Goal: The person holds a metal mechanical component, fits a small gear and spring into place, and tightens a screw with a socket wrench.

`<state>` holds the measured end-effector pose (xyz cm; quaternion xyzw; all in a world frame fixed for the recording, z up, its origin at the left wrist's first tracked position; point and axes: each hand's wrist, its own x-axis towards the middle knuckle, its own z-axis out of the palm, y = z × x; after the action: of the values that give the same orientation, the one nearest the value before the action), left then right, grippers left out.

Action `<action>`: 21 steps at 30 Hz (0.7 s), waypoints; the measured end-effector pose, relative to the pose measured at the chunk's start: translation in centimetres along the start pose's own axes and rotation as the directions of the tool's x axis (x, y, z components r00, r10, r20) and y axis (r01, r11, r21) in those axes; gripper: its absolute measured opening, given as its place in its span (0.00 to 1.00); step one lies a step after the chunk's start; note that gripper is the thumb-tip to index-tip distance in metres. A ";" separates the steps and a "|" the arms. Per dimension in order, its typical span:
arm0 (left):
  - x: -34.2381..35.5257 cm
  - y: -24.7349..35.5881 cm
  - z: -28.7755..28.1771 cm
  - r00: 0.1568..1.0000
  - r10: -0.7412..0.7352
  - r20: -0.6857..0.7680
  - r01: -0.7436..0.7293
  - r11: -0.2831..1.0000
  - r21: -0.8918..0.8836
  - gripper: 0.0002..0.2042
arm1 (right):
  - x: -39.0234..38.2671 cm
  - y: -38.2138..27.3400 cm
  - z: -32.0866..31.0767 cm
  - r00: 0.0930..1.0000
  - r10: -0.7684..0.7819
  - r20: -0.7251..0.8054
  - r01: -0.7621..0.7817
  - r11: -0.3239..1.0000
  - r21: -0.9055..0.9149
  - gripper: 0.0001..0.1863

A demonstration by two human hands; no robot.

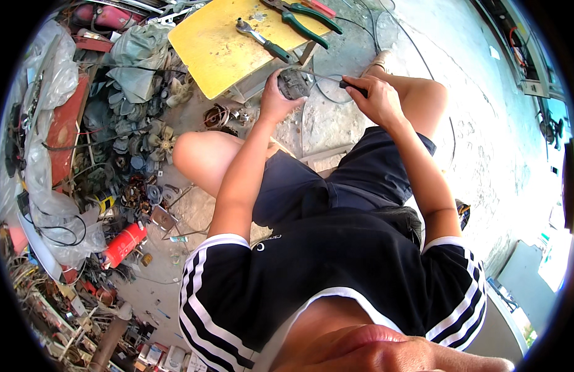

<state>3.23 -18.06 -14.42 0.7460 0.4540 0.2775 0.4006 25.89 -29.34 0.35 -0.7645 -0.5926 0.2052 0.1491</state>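
Note:
My left hand (275, 99) is closed around a dark grey, blocky part (294, 84), fingers on its left side and thumb beneath. In my right hand (381, 100) is a screwdriver (354, 87), gripped by its dark handle. Its thin shaft points left toward the grey part; whether the tip touches it I cannot tell. Just beyond my hands stands a low yellow-topped table (206, 46). On it lie a ratchet wrench (263, 40) with a green grip, green-handled pliers (302, 23) and a red-handled tool (319, 7).
Scrap parts, fan blades (162, 140) and plastic sheeting (54, 74) crowd the left side. A red cylinder (124, 245) lies among them. A thin black cable (417, 46) crosses the floor ahead. Some equipment (522, 62) stands at the far right.

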 end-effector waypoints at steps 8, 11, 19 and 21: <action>-0.1 -0.1 0.3 0.997 0.070 0.026 -0.072 0.995 0.062 0.48 | 0.1 -0.2 -0.4 0.994 -0.106 0.003 0.105 0.990 -0.094 0.15; -0.1 0.1 0.0 0.994 0.100 0.048 -0.104 0.990 0.097 0.47 | 0.5 0.0 -0.7 0.986 -0.164 -0.003 0.162 0.977 -0.138 0.15; 0.2 -0.3 -1.1 0.981 0.092 0.170 -0.105 0.992 0.069 0.49 | 0.4 0.6 0.4 0.964 -0.264 -0.039 0.253 0.951 -0.176 0.14; 0.2 -0.2 -1.1 0.972 0.054 0.230 -0.081 0.991 0.107 0.49 | 0.8 2.5 0.9 0.973 -0.230 0.004 0.228 0.964 -0.139 0.14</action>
<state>2.35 -17.48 -14.03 0.8098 0.3948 0.1771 0.3963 27.74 -29.27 -1.76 -0.7007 -0.6889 0.1404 0.1217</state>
